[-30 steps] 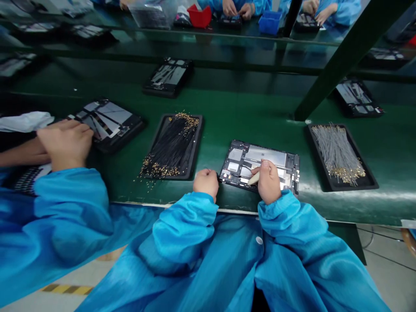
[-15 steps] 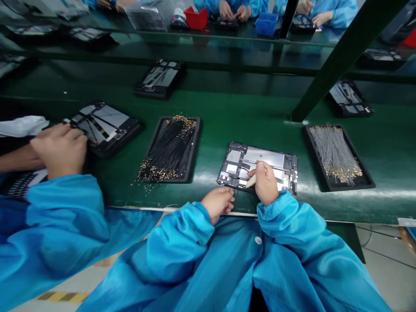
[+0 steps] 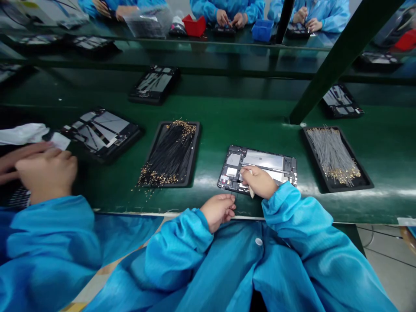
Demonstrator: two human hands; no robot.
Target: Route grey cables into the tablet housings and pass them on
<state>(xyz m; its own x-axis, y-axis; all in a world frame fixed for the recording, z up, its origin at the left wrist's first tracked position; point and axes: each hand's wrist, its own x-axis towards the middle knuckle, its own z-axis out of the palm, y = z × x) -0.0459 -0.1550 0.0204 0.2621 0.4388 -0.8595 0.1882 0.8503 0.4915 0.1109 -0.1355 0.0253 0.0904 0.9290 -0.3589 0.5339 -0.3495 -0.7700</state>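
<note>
Head camera view looks down over a long green tabletop (image 3: pixel 247 115), with a dark green post (image 3: pixel 344 60) slanting across its upper right. Beyond it, on a farther bench (image 3: pixel 227 42), people in blue smocks work beside a red bin (image 3: pixel 194 26) and a blue bin (image 3: pixel 262 30). Several black-framed tablets sit along the tabletop, including one farther back (image 3: pixel 154 84) and one at upper right (image 3: pixel 341 102).

At the near edge, the person's own blue sleeves (image 3: pixel 295 216) reach forward. To the left, a co-worker's hands (image 3: pixel 47 171) rest beside another tablet (image 3: pixel 102 134), near a white cloth (image 3: pixel 21 134).

Two black trays lie flat: one of black cables (image 3: pixel 169 154) just left of centre, and one of grey cables (image 3: pixel 333 158) at right. Both sets of cables have gold-coloured ends, and some gold bits are scattered below the black tray.

Directly ahead, an opened tablet (image 3: pixel 256 169) lies flat, its metal panels and dark frame showing. The right hand (image 3: pixel 256 182) covers its lower edge, fingers pressed together, pinching a pale pry tool (image 3: pixel 251 190) that points downward. The left hand (image 3: pixel 217 211), fingers loosely curled, sits at the tabletop's edge, just below the tablet's lower left corner.
</note>
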